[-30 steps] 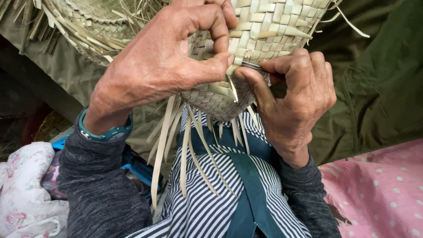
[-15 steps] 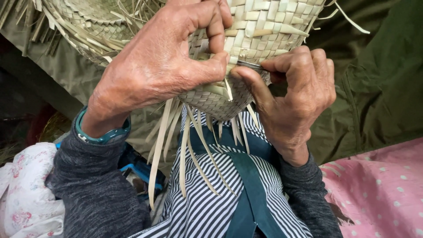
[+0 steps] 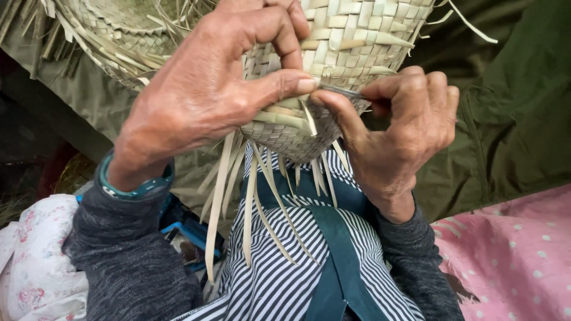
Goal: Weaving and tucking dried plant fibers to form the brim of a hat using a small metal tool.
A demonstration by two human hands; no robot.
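Observation:
A pale woven straw basket [image 3: 351,41] fills the upper middle of the head view, with several loose strips [image 3: 250,202] hanging from its lower edge. My left hand [image 3: 208,95] grips the basket's rim from the left, thumb pressed on the weave. My right hand [image 3: 398,131] pinches a thin dark metal tool [image 3: 345,91] against the same edge, thumb touching my left thumb. The tool's tip is hidden in the weave.
Another woven straw piece [image 3: 113,35] with frayed ends lies at the upper left on olive-green cloth [image 3: 511,119]. A striped garment with a teal band [image 3: 315,261] covers my lap. Pink dotted fabric [image 3: 511,255] lies at the lower right, floral white cloth [image 3: 35,267] at the lower left.
Both hands and the basket have stayed nearly in place, with only a slight shift of the fingers along the basket's edge.

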